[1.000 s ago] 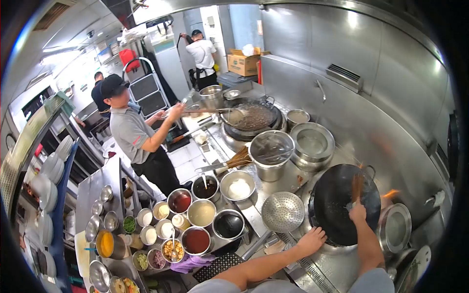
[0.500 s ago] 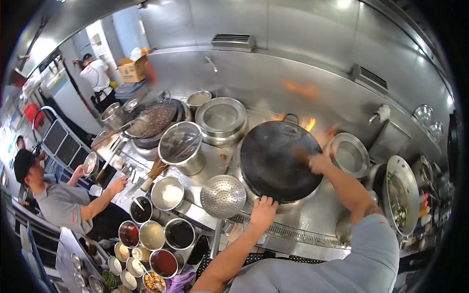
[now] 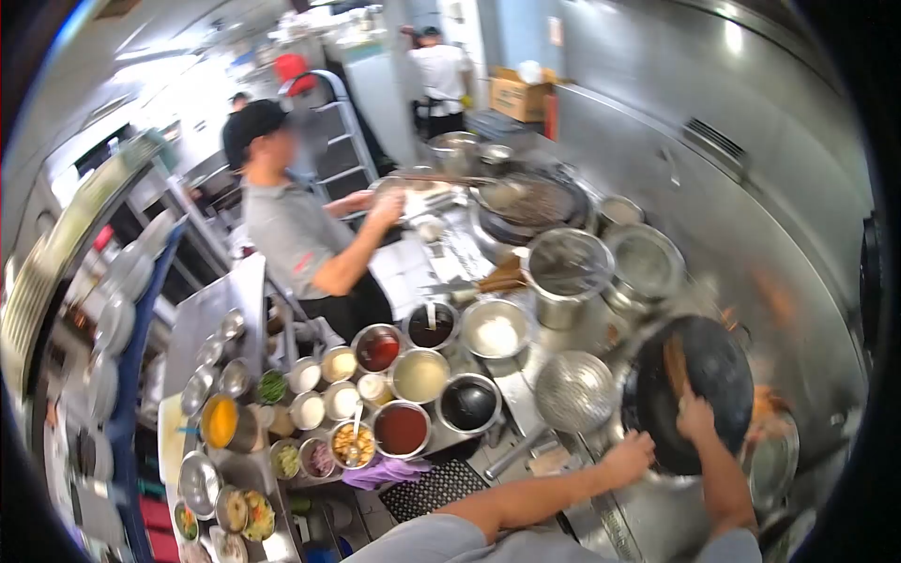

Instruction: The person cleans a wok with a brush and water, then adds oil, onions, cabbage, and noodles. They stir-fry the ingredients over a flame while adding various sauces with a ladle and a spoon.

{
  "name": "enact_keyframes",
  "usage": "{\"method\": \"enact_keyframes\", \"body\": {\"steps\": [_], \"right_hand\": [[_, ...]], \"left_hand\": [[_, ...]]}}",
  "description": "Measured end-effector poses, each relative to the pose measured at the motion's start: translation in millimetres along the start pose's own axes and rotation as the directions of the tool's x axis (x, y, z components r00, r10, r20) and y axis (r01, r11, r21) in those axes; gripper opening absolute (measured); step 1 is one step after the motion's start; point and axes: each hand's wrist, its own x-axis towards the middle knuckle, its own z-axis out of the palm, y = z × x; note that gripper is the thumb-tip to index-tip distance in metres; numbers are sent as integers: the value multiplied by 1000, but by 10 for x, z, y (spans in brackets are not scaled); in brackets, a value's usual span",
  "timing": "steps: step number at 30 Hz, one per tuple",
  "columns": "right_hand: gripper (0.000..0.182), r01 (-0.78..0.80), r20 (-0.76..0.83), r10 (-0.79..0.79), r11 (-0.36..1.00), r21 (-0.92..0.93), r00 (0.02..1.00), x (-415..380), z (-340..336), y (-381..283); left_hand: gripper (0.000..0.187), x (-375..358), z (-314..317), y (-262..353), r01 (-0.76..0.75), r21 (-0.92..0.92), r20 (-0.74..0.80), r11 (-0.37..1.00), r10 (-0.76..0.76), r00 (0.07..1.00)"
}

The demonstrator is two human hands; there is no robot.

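Round black metal wok (image 3: 718,380) sits on the stove, its interior facing up. R hand (image 3: 694,416) is closed around the handle end of a brown bristled brush (image 3: 675,364), which is over the wok's inside. L hand (image 3: 631,457) is at the wok's near-L rim, fingers bent; can't tell if they pinch it. Perforated steel strainer (image 3: 575,391) is just L of wok; orange flames (image 3: 770,402) by its R edge, w/ a round steel pot (image 3: 771,460) near.

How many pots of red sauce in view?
2. Farther red sauce: beside the dark sauce with a utensil in it. Nearer red sauce: beside the purple cloth. Others may be hidden.
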Motion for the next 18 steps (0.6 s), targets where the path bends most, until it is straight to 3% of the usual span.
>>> {"method": "enact_keyframes", "body": {"steps": [1, 2, 3, 4, 5, 7, 9, 10, 11, 13, 14, 15, 16, 17, 18], "right_hand": [[82, 78, 61, -85, 991, 108, 994, -36, 14, -84], [81, 10, 154, -23, 996, 84, 988, -58, -183, -102], [78, -34, 184, 59, 990, -135, 981, 302, 363, 533], [65, -154, 127, 155, 988, -22, 980, 644, 947, 1214], [59, -459, -84, 496, 846, 273, 864, 437, 629, 878], [60, -266, 43, 263, 956, 125, 964, 307, 503, 580], [69, 206, 108, -208, 978, 21, 972, -434, -281, -196], [69, 208, 100, -208, 978, 12, 973, -312, -115, 5], [71, 29, 140, -29, 1000, 4, 990, -177, 195, 598], [77, -327, 204, 326, 945, -28, 923, 94, 531, 1329], [77, -497, -13, 508, 847, 188, 861, 82, 603, 1434], [77, -495, -12, 507, 848, 191, 862, 95, 666, 1362], [78, -267, 100, 265, 964, 12, 959, 2, 558, 1023], [78, 18, 251, 19, 990, -143, 968, -112, 292, 548], [72, 44, 198, -48, 999, 26, 979, -479, -229, -155]], "left_hand": [[18, 25, 21, -26, 6, 18, -58, 1000, -5, 998], [18, 71, -26, -120, 40, 39, -74, 998, -37, 997], [18, 9, 7, -62, 11, 25, -128, 1000, -8, 992], [17, -38, 14, -4, -25, 16, -183, 1000, 28, 983], [17, 10, -31, -59, -7, 37, -197, 999, 14, 980], [19, -19, 23, -25, -15, 15, -120, 1000, 17, 993], [20, 21, 54, -75, -32, 33, -138, 999, 36, 990], [19, 29, 42, -87, -34, 11, -113, 999, 35, 993], [18, 7, 56, -43, -43, -22, -77, 999, 41, 996], [19, 11, 123, -49, -76, -7, -119, 997, 75, 990], [19, 48, 131, -52, -71, -7, -126, 997, 70, 990], [18, 33, 137, -55, -66, -6, -120, 998, 65, 991], [18, 20, 110, -52, -77, -1, -119, 997, 76, 990], [21, 22, 74, -32, -74, -9, -87, 997, 73, 994], [23, 26, 43, -27, -68, -17, -55, 998, 67, 996]]}}
